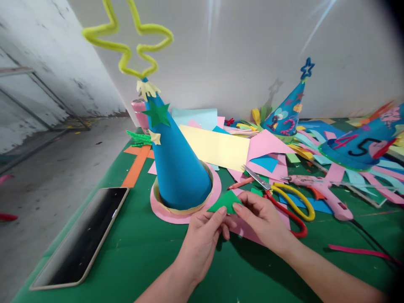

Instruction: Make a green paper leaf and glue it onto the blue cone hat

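Left hand (203, 235) and right hand (267, 216) pinching green paper (226, 202) together, blue hat (179, 168) standing at eleven o'clock, partly hiding pink bottle (139, 110), scissors (268, 186) lying at three between right hand and glue gun (331, 194), phone (83, 235) resting at nine, paper scraps (268, 143) crowding one.

Bright streaks of glare on the pale wall (227, 54), dark blurred right edge.

Yellow star's tip (158, 31) beyond the top edge.
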### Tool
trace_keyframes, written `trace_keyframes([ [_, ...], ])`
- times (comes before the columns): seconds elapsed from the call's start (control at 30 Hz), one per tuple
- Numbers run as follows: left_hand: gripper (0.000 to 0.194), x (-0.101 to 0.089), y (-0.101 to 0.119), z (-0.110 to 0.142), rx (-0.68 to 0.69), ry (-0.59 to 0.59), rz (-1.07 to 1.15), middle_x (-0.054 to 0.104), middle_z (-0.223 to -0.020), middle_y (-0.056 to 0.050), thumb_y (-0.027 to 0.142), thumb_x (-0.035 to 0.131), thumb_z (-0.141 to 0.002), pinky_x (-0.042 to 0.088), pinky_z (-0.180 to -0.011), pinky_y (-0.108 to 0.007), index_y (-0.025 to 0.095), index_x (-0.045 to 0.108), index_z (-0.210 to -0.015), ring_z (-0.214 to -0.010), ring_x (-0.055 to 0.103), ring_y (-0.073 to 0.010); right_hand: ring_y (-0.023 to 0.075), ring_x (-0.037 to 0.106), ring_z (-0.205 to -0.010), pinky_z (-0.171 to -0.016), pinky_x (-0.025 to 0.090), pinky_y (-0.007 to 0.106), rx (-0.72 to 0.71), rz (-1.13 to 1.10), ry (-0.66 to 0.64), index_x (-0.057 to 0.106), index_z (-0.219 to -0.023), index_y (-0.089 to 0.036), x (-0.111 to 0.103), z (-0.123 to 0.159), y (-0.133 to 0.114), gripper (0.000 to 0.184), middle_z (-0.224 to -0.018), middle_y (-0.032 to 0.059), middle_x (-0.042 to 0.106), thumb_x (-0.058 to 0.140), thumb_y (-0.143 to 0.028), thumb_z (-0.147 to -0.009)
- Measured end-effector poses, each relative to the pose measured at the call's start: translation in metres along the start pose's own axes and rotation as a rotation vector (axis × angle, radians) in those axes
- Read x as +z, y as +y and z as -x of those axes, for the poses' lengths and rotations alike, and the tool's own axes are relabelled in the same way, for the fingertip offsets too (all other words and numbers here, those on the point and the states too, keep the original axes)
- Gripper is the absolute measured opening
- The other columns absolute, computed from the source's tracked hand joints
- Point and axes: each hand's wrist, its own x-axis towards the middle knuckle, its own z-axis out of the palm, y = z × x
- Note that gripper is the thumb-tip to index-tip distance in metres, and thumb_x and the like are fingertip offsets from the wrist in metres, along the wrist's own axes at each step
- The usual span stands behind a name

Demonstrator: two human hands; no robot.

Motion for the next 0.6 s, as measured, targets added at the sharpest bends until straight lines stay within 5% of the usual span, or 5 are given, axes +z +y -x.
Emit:
trace_keyframes([
  [0.2,0.017,-0.004,0.002,-0.001,0.048,0.107,-0.045,0.060,-0.056,0.000,0.027,0.066,-0.073,0.036,-0.053,-0.018,0.014,0.062,-0.063,-0.048,0.044,-0.0060,0.0105,0.033,-0.059,-0.055,0.030,0.024,0.031,-0.020,0.021,0.046,-0.068,-0.018,-0.009,0.001,0.006,0.021,-0.062,-0.0043,0.037,0.050,-0.031,-0.083],
  [0.43,0.023,-0.005,0.004,0.002,0.076,0.063,-0.196,0.064,-0.061,-0.004,0.028,0.058,-0.080,0.036,-0.055,-0.020,0.012,0.064,-0.064,-0.052,0.045,-0.0080,0.0112,0.037,-0.061,-0.057,0.033,0.024,0.045,-0.052,0.033,0.049,-0.071,-0.018,-0.013,0.003,0.003,0.018,-0.064,-0.0035,0.041,0.052,-0.031,-0.083],
  [0.6,0.024,-0.003,0.006,0.002,0.042,0.039,-0.082,0.067,-0.070,-0.008,0.030,0.056,-0.080,0.040,-0.056,-0.023,0.011,0.065,-0.069,-0.055,0.050,-0.0107,0.0108,0.036,-0.058,-0.054,0.032,0.024,0.054,-0.051,0.068,0.048,-0.066,-0.018,-0.013,0.002,0.001,0.021,-0.061,-0.0039,0.040,0.052,-0.032,-0.081],
])
